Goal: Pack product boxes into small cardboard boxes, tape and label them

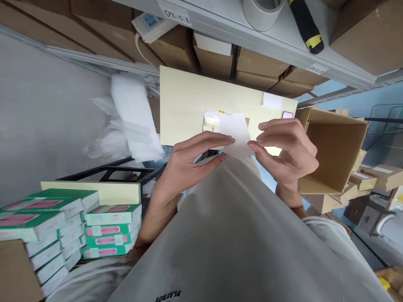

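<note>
A white paper slip [235, 132] with a small yellow-orange mark on its far edge is held in front of my body. My left hand [195, 161] reaches in from the left, its fingertips over the slip's left side and its thumb below, closed on the paper. At the slip's right edge, my right hand [285, 149] pinches the paper with thumb and forefinger, the other fingers curled. Behind the slip, a small package with a clear shiny wrap [210, 120] lies on the cream tabletop [185, 100].
Farther back on the tabletop are a white sheet [272, 100] and a phone [287, 115]. An open cardboard box [330, 151] stands to the right. Green-and-white boxes [110, 228] are stacked at left, near white wrapping material [134, 117]. A shelf overhead carries a tape roll [262, 14] and a black-yellow tool [307, 27].
</note>
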The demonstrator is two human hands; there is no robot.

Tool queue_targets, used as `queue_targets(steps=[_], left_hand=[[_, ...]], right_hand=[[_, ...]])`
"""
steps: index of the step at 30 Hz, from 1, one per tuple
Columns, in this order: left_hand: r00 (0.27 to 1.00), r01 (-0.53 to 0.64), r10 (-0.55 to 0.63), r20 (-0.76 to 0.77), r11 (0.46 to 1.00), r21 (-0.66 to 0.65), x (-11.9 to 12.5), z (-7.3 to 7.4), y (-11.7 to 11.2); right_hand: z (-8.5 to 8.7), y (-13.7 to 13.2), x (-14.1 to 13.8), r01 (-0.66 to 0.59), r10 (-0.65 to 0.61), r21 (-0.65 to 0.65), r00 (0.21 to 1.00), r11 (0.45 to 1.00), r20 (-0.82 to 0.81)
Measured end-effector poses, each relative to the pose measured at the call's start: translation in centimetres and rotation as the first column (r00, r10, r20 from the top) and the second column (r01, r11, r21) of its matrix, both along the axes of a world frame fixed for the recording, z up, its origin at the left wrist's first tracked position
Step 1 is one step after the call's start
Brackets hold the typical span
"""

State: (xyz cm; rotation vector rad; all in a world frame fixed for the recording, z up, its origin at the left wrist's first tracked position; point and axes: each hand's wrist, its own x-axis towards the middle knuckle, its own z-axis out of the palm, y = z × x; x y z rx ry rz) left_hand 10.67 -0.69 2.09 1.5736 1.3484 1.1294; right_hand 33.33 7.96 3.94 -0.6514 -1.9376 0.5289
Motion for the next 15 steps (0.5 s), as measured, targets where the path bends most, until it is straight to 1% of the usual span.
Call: queue_targets(steps=[2, 3, 4, 6, 7, 8, 11, 12, 13, 15], left_hand=[[1.0, 0.0, 0.0, -0.005, 1.0, -0.012, -0.1, 0.0, 0.2], [1.0, 0.0, 0.0, -0.006, 1.0, -0.019, -0.2, 0.0, 0.3], [1.0, 0.0, 0.0, -0.007, 1.0, -0.022, -0.3, -0.1, 0.4], [1.0, 0.002, -0.002, -0.009, 1.0, -0.023, -0.4, -0.2, 0.6], [1.0, 0.003, -0.003, -0.011, 1.0, -0.02, -0.4, -0.3, 0.7], [1.0, 0.004, -0.005, -0.013, 1.0, -0.015, -0.5, -0.3, 0.7], [1.0, 0.009, -0.009, -0.013, 1.0, -0.004, -0.6, -0.4, 0.8], [1.0, 0.011, -0.011, -0.01, 1.0, -0.003, -0.7, -0.4, 0.8], [1.0, 0.015, -0.015, -0.006, 1.0, -0.003, -0.7, -0.4, 0.9], [1.0, 0.024, -0.024, 0.005, 1.0, -0.001, -0.8, -0.4, 0.9]], right_hand=[[-0.1, 0.0, 0.1, 0.051, -0.053, 0.031, 0.997, 0.998, 0.061], [-0.2, 0.0, 0.2, 0.083, -0.085, 0.026, 0.989, 0.996, 0.12], [-0.3, 0.0, 0.2, 0.107, -0.106, 0.004, 0.975, 0.994, 0.194], [-0.5, 0.0, 0.1, 0.131, -0.108, -0.053, 0.943, 0.99, 0.314], [-0.5, 0.1, -0.1, 0.129, -0.102, -0.062, 0.939, 0.99, 0.327], [-0.4, 0.2, -0.3, 0.117, -0.1, -0.043, 0.95, 0.992, 0.294], [0.0, 0.4, -1.1, 0.086, -0.093, 0.07, 0.99, 0.994, 0.103], [0.1, 0.4, -1.3, 0.088, -0.094, 0.082, 0.993, 0.993, 0.075], [0.2, 0.4, -1.4, 0.098, -0.104, 0.075, 0.991, 0.992, 0.088], [0.1, 0.3, -1.5, 0.139, -0.14, 0.019, 0.97, 0.99, 0.197]])
